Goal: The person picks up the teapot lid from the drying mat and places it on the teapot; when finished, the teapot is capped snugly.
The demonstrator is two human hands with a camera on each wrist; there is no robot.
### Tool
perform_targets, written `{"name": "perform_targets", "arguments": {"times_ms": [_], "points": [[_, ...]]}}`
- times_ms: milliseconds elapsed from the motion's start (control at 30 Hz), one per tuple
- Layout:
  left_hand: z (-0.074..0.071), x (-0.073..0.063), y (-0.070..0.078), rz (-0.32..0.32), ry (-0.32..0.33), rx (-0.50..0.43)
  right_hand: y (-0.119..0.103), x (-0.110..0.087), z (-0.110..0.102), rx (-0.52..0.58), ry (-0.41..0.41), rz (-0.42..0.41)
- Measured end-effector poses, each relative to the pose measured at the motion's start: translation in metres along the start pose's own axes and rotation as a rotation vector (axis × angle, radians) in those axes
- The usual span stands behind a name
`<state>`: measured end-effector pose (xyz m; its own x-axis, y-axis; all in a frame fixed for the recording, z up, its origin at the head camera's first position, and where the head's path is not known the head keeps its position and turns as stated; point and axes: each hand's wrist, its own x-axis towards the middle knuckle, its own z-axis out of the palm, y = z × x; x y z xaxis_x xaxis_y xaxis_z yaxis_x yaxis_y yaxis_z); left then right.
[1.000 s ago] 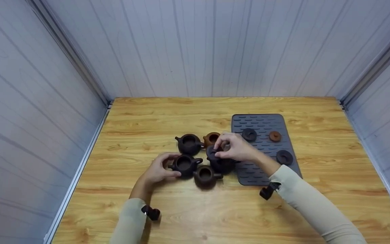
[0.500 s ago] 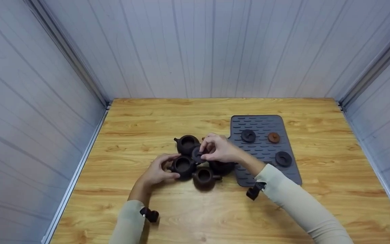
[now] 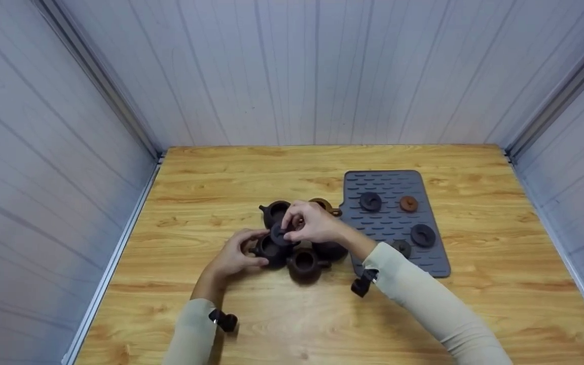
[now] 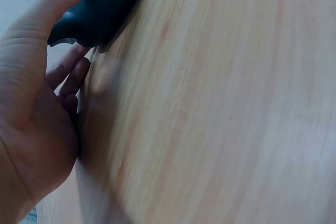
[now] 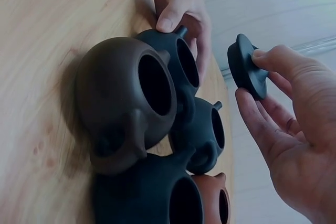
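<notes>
My right hand (image 3: 312, 223) pinches a dark teapot lid (image 5: 248, 66) by its knob, above the open mouth of a black teapot. My left hand (image 3: 236, 256) grips that black teapot (image 5: 170, 51) around its spout side, thumb and fingers on opposite sides of the body. In the left wrist view only part of the dark pot (image 4: 107, 9) shows at the top. Nearest the right wrist camera stands a brown lidless teapot (image 5: 115, 87). Another black teapot (image 3: 275, 212) sits behind the gripped one. A large dark teapot (image 3: 330, 251) is partly hidden under my right hand.
An orange-brown teapot (image 5: 212, 198) stands at the back of the cluster. To the right lies a grey ridged mat (image 3: 383, 177) bearing dark lids (image 3: 370, 202), (image 3: 423, 235), an orange lid (image 3: 408, 204) and a smaller greyish lid (image 3: 401, 248). Pale panels (image 3: 292, 76) enclose the wooden table.
My right hand has carried the dark lid leftward, from over the large dark teapot to over the black teapot in my left hand. The left hand has stayed in place.
</notes>
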<state>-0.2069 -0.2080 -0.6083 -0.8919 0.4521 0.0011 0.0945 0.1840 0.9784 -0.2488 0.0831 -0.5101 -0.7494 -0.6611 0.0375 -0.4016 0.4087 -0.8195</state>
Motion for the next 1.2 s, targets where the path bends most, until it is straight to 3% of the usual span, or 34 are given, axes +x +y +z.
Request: {"name": "perform_targets", "arguments": {"times_ms": [233,333,433,500,667,700,767,800,967,1067,1200], "points": [[-0.002,0.0,-0.007,0.084,0.017,0.051,0.0,0.008,0.009,0.035,-0.007,0.004],[-0.001,0.0,-0.005,0.067,0.02,0.066,0.0,0.011,0.013,0.034,-0.008,0.01],[0.0,0.001,-0.002,0.01,0.028,0.076,0.002,0.013,0.017,0.036,-0.013,0.025],[-0.002,0.003,-0.01,0.009,0.033,0.068,0.004,0.014,0.019,0.03,-0.014,0.026],[-0.006,0.003,-0.022,0.091,0.033,0.057,0.01,0.015,0.025,0.013,-0.022,0.013],[-0.004,0.001,-0.014,0.085,0.029,0.064,0.011,0.015,0.026,0.01,-0.023,0.01],[-0.003,0.001,-0.012,0.064,0.034,0.069,0.013,0.015,0.028,0.008,-0.024,0.002],[-0.001,0.0,-0.004,0.024,0.039,0.07,0.014,0.015,0.029,0.008,-0.024,-0.002],[0.001,0.001,0.002,-0.053,0.035,0.096,0.018,0.015,0.033,0.013,-0.028,-0.011],[0.0,0.0,-0.001,-0.029,0.039,0.115,0.019,0.016,0.035,0.005,-0.027,-0.017],[-0.001,-0.002,-0.008,0.066,0.048,0.096,0.02,0.017,0.037,-0.008,-0.023,-0.023]]}}
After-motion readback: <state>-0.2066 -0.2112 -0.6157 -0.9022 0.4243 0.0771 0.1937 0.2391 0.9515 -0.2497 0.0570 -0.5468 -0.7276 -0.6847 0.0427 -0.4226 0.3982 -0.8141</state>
